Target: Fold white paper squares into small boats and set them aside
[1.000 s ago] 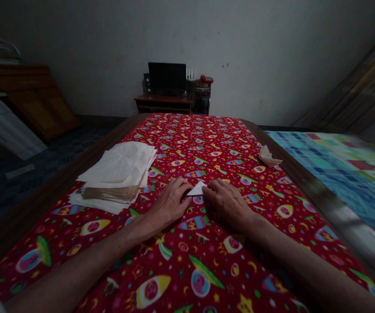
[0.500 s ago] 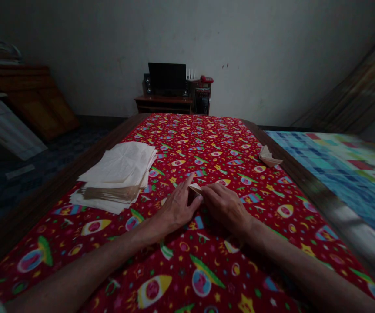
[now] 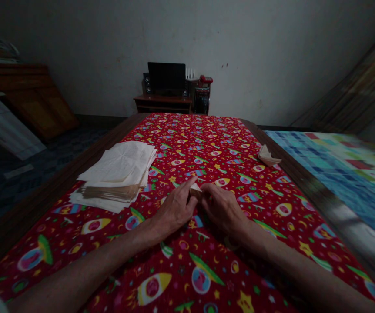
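Observation:
My left hand [image 3: 178,203] and my right hand [image 3: 222,205] meet over the middle of the red patterned cloth [image 3: 171,278]. Between them is a small piece of folded paper [image 3: 195,188], mostly covered by the fingers. The left thumb and fingers close round its left side, and the right fingers curl on its right side. To the left lies a stack of creased paper sheets [image 3: 122,161], pale on top and browner at the lower edges. A folded paper shape [image 3: 267,156] rests near the cloth's far right edge.
The cloth covers a table with a dark wooden edge [image 3: 300,184]. Beyond it are a monitor [image 3: 167,75] on a desk [image 3: 163,101] and a red telephone [image 3: 206,79]. At right is a bed with a blue checked cover [image 3: 331,174]; at left, a wooden cabinet [image 3: 40,100].
The right fingers have shifted slightly and bent more round the folded paper. The left thumb has drawn in a little. The sheet stack and the far folded shape stay put.

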`<control>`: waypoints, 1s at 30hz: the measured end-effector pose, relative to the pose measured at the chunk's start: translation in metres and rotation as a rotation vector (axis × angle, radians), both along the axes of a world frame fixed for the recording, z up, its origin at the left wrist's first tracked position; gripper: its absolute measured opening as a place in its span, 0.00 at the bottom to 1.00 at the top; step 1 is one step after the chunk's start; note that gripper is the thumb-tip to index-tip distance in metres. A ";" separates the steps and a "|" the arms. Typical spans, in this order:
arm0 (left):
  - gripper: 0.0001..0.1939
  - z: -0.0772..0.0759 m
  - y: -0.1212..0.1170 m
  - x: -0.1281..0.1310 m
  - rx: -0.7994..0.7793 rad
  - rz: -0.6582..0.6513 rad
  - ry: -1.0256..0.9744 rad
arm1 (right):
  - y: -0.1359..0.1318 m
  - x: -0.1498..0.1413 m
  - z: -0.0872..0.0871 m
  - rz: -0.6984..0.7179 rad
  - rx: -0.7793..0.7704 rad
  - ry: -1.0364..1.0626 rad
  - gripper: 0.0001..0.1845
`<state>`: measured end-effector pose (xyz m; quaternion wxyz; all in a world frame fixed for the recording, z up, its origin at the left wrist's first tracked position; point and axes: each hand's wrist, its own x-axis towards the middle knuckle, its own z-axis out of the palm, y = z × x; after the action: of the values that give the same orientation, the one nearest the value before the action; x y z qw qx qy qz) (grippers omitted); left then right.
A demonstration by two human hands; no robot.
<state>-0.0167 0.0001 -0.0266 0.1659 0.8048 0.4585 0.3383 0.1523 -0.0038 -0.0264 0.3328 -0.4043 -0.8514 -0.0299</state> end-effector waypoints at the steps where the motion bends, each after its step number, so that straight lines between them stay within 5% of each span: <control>1: 0.26 0.000 0.001 0.000 0.006 -0.009 -0.004 | 0.001 0.000 0.000 0.000 -0.024 0.011 0.07; 15: 0.21 0.009 0.002 -0.001 -0.017 -0.031 0.029 | -0.005 -0.002 0.015 -0.104 -0.272 -0.039 0.07; 21: 0.24 0.008 0.004 -0.005 -0.006 -0.033 0.089 | -0.004 0.001 0.020 -0.303 -0.272 -0.244 0.07; 30: 0.25 0.004 0.004 -0.004 0.020 -0.034 0.111 | -0.001 0.004 0.014 -0.258 -0.236 -0.272 0.08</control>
<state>-0.0211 0.0042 -0.0224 0.1381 0.8315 0.4500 0.2949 0.1559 -0.0050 -0.0121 0.1589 -0.5382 -0.8273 -0.0268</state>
